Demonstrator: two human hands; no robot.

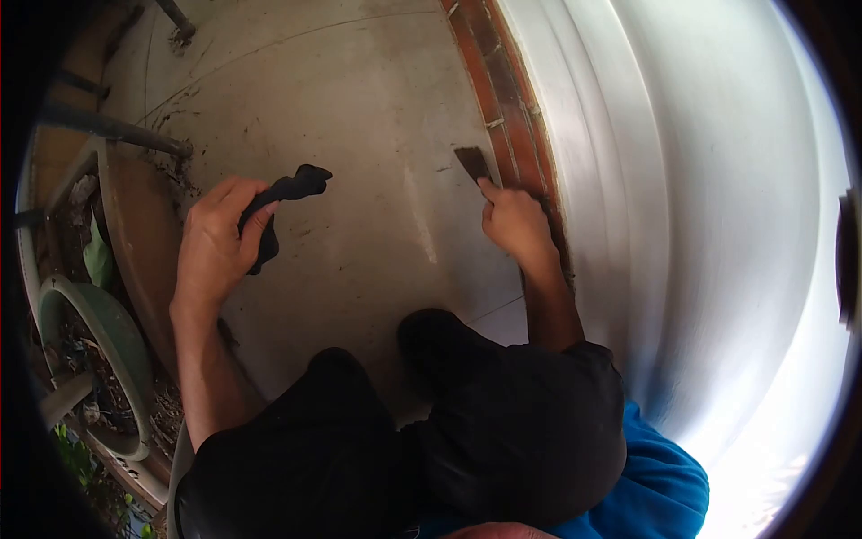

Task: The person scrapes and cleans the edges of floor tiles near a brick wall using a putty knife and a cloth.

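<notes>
A crumpled black cloth [301, 183] is pinched between the thumb and fingers of my left hand [218, 229], one end sticking out to the right and another hanging down. My right hand [518, 221] is closed round the handle of a scraper, index finger stretched along it. The scraper's dark, flat blade [470, 163] points up and left, over the pale floor [359, 135] close to the edge of the red brick strip [512, 117]. Whether the blade touches the floor I cannot tell.
A white wall [718, 180] rises on the right beyond the bricks. Along the left stand a green planter [117, 337] with soil and dry leaves, a brown ledge [144, 234] and metal posts [135, 135]. My dark-clothed knees [530, 422] are at the bottom.
</notes>
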